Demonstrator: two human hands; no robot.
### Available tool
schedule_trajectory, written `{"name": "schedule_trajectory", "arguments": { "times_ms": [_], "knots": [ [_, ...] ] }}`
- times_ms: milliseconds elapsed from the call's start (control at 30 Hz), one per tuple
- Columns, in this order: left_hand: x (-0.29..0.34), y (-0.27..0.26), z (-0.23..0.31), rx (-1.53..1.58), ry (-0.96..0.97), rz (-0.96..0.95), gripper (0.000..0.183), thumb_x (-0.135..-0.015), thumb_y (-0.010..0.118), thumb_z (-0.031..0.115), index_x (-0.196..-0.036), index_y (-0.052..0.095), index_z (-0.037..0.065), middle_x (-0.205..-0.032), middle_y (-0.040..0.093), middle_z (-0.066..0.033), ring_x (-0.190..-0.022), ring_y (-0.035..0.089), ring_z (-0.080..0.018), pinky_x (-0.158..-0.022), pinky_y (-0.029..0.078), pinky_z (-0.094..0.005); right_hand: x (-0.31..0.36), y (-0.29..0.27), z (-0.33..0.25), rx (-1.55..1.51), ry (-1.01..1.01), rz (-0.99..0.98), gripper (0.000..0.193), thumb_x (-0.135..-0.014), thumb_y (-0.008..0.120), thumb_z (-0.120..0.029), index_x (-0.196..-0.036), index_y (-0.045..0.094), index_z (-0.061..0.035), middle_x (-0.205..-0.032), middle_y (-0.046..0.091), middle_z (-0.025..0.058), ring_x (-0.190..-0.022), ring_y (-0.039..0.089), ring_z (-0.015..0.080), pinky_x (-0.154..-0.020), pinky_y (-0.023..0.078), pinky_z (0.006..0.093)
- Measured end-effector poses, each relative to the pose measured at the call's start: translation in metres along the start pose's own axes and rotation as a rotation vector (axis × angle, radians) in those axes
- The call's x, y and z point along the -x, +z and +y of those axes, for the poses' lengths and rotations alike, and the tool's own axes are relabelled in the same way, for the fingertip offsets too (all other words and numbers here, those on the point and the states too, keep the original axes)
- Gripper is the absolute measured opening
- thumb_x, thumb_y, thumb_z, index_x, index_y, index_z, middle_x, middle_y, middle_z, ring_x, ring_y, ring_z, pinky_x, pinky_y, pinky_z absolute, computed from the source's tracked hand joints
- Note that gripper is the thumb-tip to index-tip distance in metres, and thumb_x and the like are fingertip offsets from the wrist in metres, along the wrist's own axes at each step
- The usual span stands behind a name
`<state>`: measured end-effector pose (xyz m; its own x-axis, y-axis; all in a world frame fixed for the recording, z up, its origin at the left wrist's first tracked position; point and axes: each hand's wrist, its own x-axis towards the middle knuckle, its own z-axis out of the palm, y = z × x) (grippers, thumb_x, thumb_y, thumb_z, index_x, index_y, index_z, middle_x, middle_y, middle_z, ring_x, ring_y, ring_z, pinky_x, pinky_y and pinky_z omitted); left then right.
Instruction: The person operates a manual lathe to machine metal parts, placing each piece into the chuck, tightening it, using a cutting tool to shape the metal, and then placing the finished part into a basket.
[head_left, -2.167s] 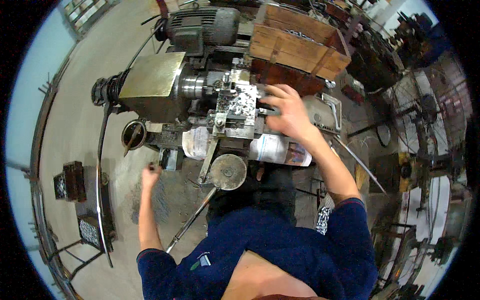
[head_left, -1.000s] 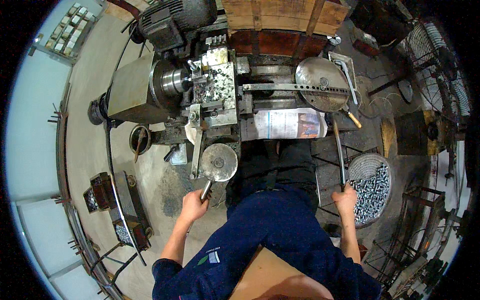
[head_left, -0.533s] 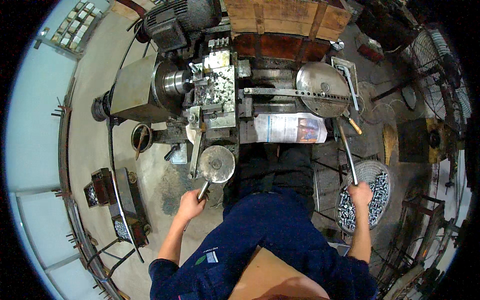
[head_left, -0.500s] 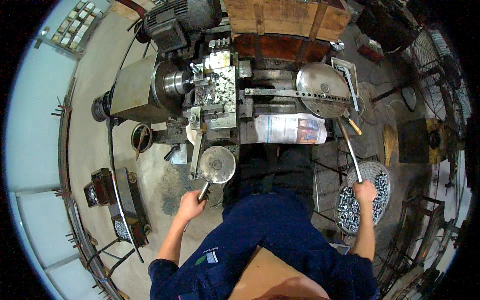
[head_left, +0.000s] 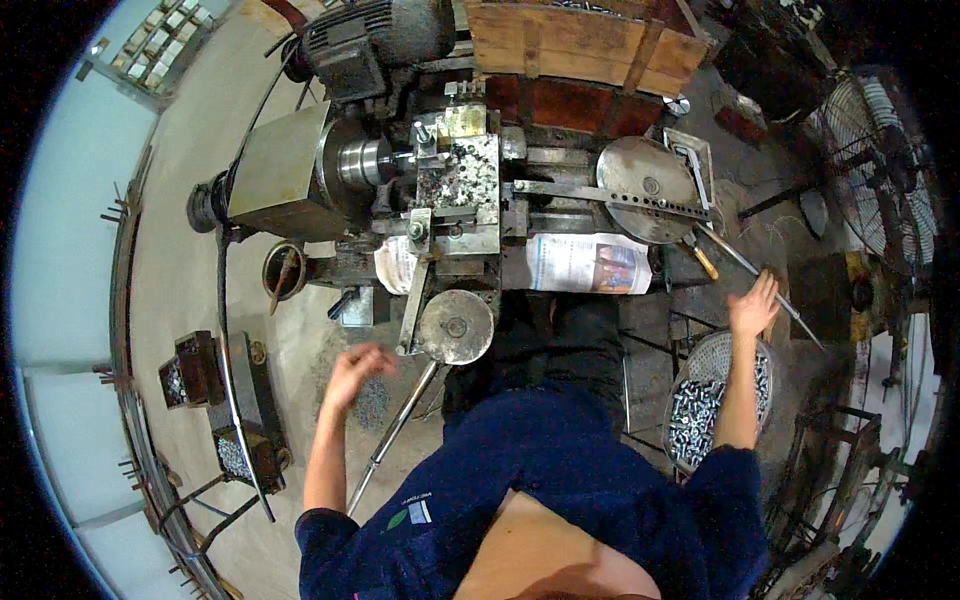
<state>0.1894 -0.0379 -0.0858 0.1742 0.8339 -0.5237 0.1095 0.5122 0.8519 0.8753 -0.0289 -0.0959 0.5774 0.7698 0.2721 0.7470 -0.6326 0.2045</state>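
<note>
Workshop floor [head_left: 172, 255]. Lower right: basket [head_left: 712, 354] part-filled with bolts [head_left: 697, 422], presumably done; remainder unclear. Right: right hand [head_left: 754, 306], unclenched beside rod [head_left: 801, 325]. Lower left: left hand [head_left: 355, 374], blurred, grip indeterminate.

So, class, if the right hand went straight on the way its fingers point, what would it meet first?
The right hand would probably meet the steel lever rod first, though depth is unclear: they may already touch.
</note>
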Motion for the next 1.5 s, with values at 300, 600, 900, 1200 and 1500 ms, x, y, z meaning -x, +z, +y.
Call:
{"name": "schedule_trajectory", "arguments": {
  "times_ms": [300,600,900,1200,1500],
  "knots": [
    [-0.12,-0.107,-0.045,-1.556,0.096,0.418,0.043,-0.083,0.054,0.04,-0.102,0.054,0.002,-0.079,0.061,-0.0168,-0.074,0.061,-0.0344,-0.065,0.049,-0.0436,0.14,0.03,-0.052,-0.614,-0.305,-0.122,0.046,-0.053,0.062,-0.016,-0.096,0.062,0.0011,-0.107,0.056,0.0199,-0.098,0.054,0.0366,-0.084,0.044,0.0392],
    [-0.169,-0.104,-0.149,-1.17,0.067,0.797,0.049,-0.081,0.05,0.053,-0.079,0.057,0.005,-0.076,0.062,-0.0185,-0.071,0.061,-0.0369,-0.062,0.049,-0.0457,0.116,-0.025,-0.075,-0.782,-0.284,-0.35,0.039,-0.057,0.062,-0.013,-0.094,0.065,-0.0005,-0.093,0.062,0.0209,-0.091,0.058,0.035,-0.082,0.046,0.0387],
    [-0.133,-0.123,-0.11,-1.333,0.047,0.497,0.04,-0.081,0.056,0.037,-0.098,0.057,0.001,-0.086,0.063,-0.0184,-0.075,0.062,-0.0344,-0.068,0.049,-0.0437,0.02,-0.197,-0.199,-0.987,-0.829,-0.049,0.044,-0.056,0.061,-0.011,-0.099,0.062,-0.0009,-0.095,0.061,0.0178,-0.09,0.057,0.0346,-0.081,0.045,0.0383],
    [0.034,-0.181,0.063,-0.971,0.379,0.748,0.032,-0.084,0.054,0.024,-0.108,0.058,0.002,-0.093,0.064,-0.0185,-0.081,0.064,-0.0287,-0.067,0.048,-0.0347,0.037,-0.274,-0.428,-0.481,-1.455,0.229,0.021,-0.057,0.064,-0.024,-0.07,0.068,-0.0085,-0.083,0.063,0.0114,-0.089,0.056,0.0269,-0.096,0.031,0.0439],
    [0.087,-0.127,0.011,-1.055,-0.105,1.243,0.052,-0.077,0.056,0.052,-0.088,0.061,0.001,-0.082,0.062,-0.0206,-0.081,0.059,-0.0394,-0.071,0.046,-0.0449,0.04,-0.257,-0.472,-0.377,-1.508,0.053,0.02,-0.056,0.062,-0.023,-0.069,0.068,-0.0105,-0.079,0.065,0.0094,-0.087,0.058,0.0262,-0.096,0.034,0.0407]
  ]
}}
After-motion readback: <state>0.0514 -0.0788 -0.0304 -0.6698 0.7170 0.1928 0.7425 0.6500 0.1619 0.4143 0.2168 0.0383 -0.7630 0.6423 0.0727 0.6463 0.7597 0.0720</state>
